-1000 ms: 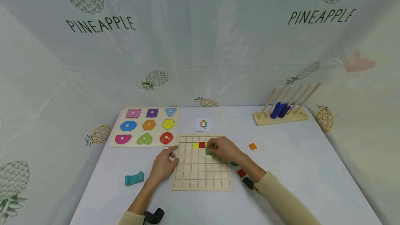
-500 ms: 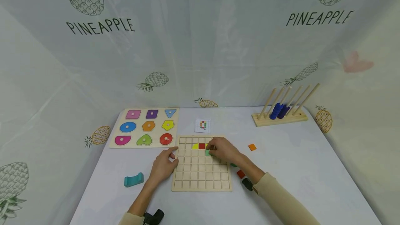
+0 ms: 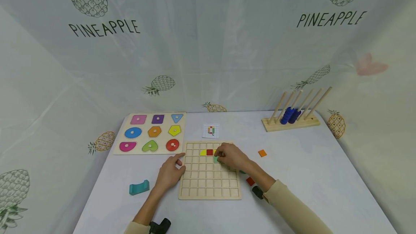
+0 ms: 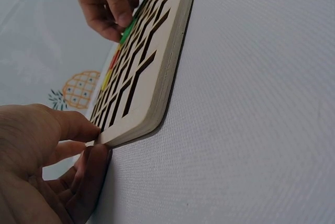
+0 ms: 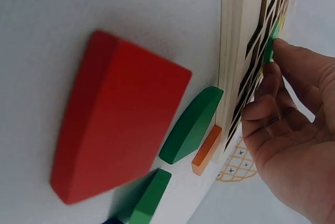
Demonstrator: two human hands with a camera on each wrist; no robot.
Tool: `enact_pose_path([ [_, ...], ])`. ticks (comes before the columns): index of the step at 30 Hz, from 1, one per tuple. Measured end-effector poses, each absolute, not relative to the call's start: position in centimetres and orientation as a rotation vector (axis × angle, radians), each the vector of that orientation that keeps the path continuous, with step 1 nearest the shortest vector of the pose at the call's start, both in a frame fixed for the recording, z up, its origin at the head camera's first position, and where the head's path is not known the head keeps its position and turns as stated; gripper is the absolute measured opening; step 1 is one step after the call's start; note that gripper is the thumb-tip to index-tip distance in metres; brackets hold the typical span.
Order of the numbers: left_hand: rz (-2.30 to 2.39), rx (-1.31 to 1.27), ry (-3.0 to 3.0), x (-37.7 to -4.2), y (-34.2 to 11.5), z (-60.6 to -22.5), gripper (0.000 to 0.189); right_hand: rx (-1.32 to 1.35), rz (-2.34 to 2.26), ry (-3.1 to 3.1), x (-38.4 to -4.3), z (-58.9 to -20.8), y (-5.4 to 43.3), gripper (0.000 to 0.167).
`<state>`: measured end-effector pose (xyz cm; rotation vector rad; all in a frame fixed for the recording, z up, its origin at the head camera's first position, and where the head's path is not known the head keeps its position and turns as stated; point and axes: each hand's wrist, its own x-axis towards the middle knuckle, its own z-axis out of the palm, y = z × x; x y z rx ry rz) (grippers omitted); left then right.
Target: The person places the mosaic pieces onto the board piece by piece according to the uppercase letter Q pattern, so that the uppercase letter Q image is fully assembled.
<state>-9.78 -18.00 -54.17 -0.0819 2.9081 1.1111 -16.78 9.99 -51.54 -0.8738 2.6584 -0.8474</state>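
Note:
My right hand (image 3: 232, 154) is over the upper right of a wooden grid board (image 3: 209, 183), its thumb and fingers pinching a green tile (image 3: 216, 159) at one of the cells. In the right wrist view the tile's green edge (image 5: 271, 42) shows at the thumb tip. One row up lie a yellow tile (image 3: 203, 152) and a red tile (image 3: 209, 152); a second yellow piece is mostly covered by the right hand. At the board's left edge, my left hand (image 3: 170, 172) touches the wood with spread fingers. The left wrist view has these fingertips against the board's corner.
Right of the board lie a red block (image 5: 120, 119), green pieces (image 5: 193, 124) and orange pieces (image 3: 262, 153). Behind it stand a pattern card (image 3: 211, 131), a shape puzzle (image 3: 164, 140) and a peg stand (image 3: 290, 124). A teal block (image 3: 139, 187) lies left.

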Motion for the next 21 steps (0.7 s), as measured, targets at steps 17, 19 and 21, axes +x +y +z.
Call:
enact_pose_path([
  [17,1.111,-0.077,2.899,-9.9,-18.1,-54.4,0.05,-0.671,-0.907,2.647,-16.9,-50.7,13.0,0.015],
  [19,1.116,-0.078,2.894,-9.9,-18.1,-54.4,0.05,-0.651,-0.917,2.653,-17.0,-50.5,13.9,0.015],
  [21,1.117,-0.077,2.893,-9.9,-18.1,-54.4,0.05,-0.626,-0.92,2.655,-17.0,-50.2,14.8,0.015],
])
